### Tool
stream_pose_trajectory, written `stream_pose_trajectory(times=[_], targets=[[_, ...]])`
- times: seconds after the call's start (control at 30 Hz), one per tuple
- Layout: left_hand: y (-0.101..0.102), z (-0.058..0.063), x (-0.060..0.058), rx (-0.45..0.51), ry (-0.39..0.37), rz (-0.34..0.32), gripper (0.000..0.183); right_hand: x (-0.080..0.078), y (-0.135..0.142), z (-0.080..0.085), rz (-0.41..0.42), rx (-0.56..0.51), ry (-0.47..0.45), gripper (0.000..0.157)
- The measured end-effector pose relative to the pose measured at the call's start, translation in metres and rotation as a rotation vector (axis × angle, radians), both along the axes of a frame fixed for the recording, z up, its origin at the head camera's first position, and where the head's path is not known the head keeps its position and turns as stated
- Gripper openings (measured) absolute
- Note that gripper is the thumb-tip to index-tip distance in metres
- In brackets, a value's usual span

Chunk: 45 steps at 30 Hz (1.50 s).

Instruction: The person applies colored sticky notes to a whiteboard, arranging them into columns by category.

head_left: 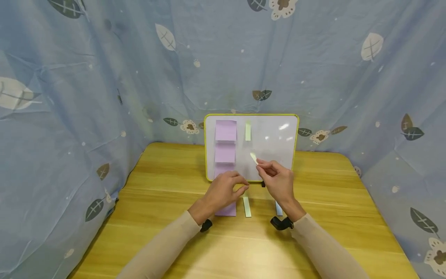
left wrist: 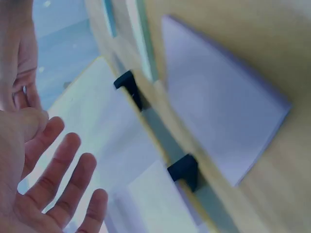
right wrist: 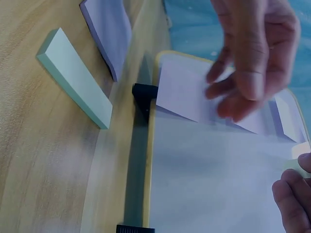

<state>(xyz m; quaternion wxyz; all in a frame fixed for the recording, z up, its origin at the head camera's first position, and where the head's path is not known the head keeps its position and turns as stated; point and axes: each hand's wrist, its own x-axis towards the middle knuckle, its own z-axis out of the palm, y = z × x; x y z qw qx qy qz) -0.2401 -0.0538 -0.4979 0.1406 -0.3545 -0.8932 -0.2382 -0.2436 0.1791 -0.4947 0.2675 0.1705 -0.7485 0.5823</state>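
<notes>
My right hand (head_left: 278, 182) pinches a narrow pale yellow-green sticky note (head_left: 254, 157) between thumb and fingertips, close in front of the whiteboard (head_left: 273, 133). Just left of it, my left hand (head_left: 224, 188) hovers with loosely bent fingers and holds nothing, overlapping the board's lower edge. Purple square sticky notes (head_left: 225, 130) run in a column down the board's left side. One yellow-green strip note (head_left: 248, 131) is stuck upright near the top middle. Below the board, a pad of yellow-green strips (right wrist: 77, 80) lies on the table, beside a purple note pad (left wrist: 218, 92) partly hidden by my left hand.
A narrow blue pad (head_left: 278, 208) lies on the wooden table (head_left: 334, 193), partly behind my right wrist. Black feet (left wrist: 184, 170) hold up the yellow-framed board. Blue patterned curtains (head_left: 223, 69) enclose the table at the back and sides.
</notes>
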Motion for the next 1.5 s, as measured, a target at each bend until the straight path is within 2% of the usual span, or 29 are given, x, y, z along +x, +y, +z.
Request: stream_pose_trajectory(times=[0.1,0.3,0.5,0.77,1.0,1.17,1.5], targets=[[-0.004,0.007,-0.007,0.069,0.034,-0.002,0.010,-0.003,-0.003,0.000,0.002,-0.005,0.011,0.003],[-0.009,0.023,-0.020,0.133,0.112,0.023,0.009,-0.007,-0.009,-0.002,0.000,-0.016,0.017,0.004],[-0.010,0.035,-0.030,0.216,0.167,0.022,0.008,-0.011,-0.014,-0.003,-0.017,-0.004,0.025,0.008],[-0.015,0.051,-0.042,0.263,0.211,0.050,0.011,-0.020,-0.026,-0.001,-0.037,-0.016,0.055,0.008],[-0.015,0.065,-0.052,0.280,0.237,0.109,0.015,-0.026,-0.032,0.000,-0.060,-0.016,0.052,0.004],[-0.014,0.070,-0.055,0.276,0.214,0.130,0.017,-0.027,-0.032,-0.001,-0.080,-0.007,0.030,0.005],[-0.010,0.069,-0.058,0.261,0.210,0.128,0.017,-0.029,-0.033,-0.001,-0.073,-0.020,0.038,0.007]])
